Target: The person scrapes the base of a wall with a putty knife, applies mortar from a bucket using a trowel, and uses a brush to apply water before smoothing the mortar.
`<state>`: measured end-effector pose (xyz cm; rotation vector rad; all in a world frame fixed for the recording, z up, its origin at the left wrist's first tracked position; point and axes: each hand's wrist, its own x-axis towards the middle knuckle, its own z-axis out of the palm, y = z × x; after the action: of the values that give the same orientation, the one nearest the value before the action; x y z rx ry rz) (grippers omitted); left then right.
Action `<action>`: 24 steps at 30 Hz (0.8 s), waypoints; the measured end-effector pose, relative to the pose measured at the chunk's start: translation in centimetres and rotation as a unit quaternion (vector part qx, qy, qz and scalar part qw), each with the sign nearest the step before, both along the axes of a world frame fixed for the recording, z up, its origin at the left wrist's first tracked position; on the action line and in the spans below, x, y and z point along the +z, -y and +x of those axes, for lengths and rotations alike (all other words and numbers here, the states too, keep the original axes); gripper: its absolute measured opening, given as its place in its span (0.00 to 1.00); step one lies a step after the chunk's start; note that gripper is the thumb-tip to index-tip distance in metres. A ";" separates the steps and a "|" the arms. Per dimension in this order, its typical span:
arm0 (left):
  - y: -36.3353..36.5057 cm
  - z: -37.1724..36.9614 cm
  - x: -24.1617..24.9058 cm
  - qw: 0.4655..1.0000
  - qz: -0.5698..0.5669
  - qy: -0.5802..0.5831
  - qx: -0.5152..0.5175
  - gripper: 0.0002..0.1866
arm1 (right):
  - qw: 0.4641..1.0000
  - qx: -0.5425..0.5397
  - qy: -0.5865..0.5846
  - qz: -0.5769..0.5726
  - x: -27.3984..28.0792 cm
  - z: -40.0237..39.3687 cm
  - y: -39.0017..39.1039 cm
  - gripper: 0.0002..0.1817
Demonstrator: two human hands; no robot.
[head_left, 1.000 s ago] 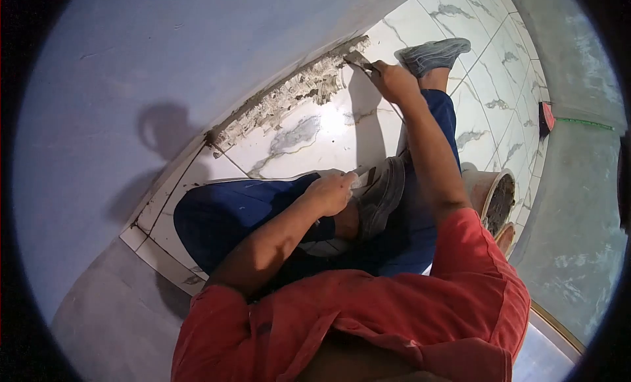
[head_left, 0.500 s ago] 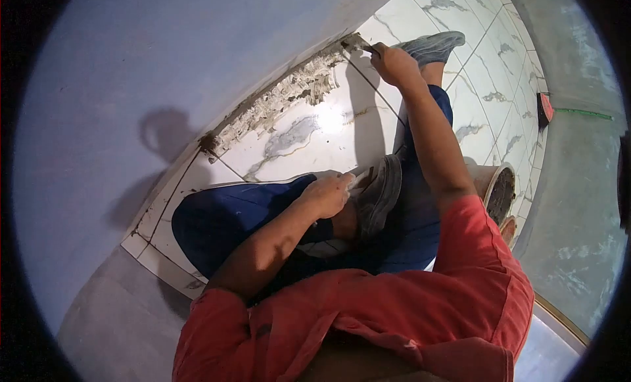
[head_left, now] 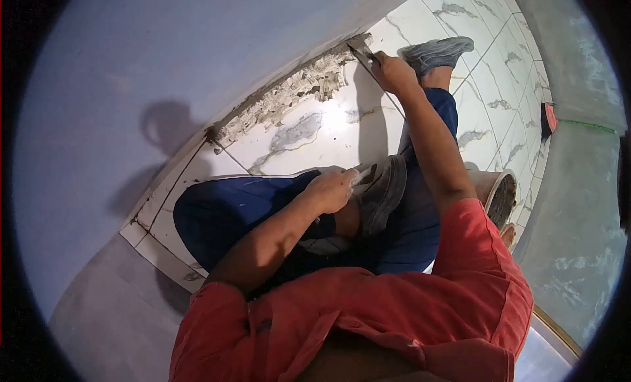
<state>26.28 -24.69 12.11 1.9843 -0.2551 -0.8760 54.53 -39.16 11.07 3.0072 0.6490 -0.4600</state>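
Observation:
My right hand (head_left: 394,72) is closed around the handle of a putty knife (head_left: 361,51). Its blade tip is at the far end of a rough strip of grey-white mortar (head_left: 289,86), along the foot of the wall. The mortar lies over the edge of marble-patterned white floor tiles (head_left: 355,122). Near my bent leg, my left hand (head_left: 332,189) is closed, fingers curled beside my near shoe (head_left: 384,195). A thin pale edge shows past those fingers, and I cannot tell what they hold.
A bluish wall (head_left: 98,112) rises on the left, right behind the mortar strip. My far shoe (head_left: 437,55) rests on the tiles beyond my right hand. To the right lies a bucket (head_left: 501,191) with dark contents, and farther off a red-and-black object (head_left: 548,120) stands near the grey surface.
The putty knife has turned in my right hand, its blade now slanting up toward the wall. My right hand has dropped slightly. The left hand stays by the shoe; the view has shifted a little.

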 end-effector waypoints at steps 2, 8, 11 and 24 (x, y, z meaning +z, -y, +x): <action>0.1 0.1 -0.1 1.000 -0.003 -0.001 0.002 0.24 | 1.000 0.012 -0.015 -0.015 0.9 -0.4 0.4 0.19; 0.5 -0.3 -0.7 0.999 0.003 0.040 -0.009 0.24 | 0.999 -0.004 -0.009 -0.037 3.9 -0.2 -2.0 0.19; -0.1 0.0 0.6 1.000 0.022 0.011 -0.006 0.23 | 0.999 0.021 -0.001 -0.029 1.8 -1.6 -2.2 0.17; -0.1 -0.3 0.2 0.999 0.003 0.037 0.005 0.21 | 1.000 0.021 -0.015 -0.001 1.3 -3.2 -3.0 0.19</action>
<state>25.94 -24.54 12.35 2.0235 -0.2854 -0.7990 51.36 -36.21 12.34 2.9840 0.7111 -0.5050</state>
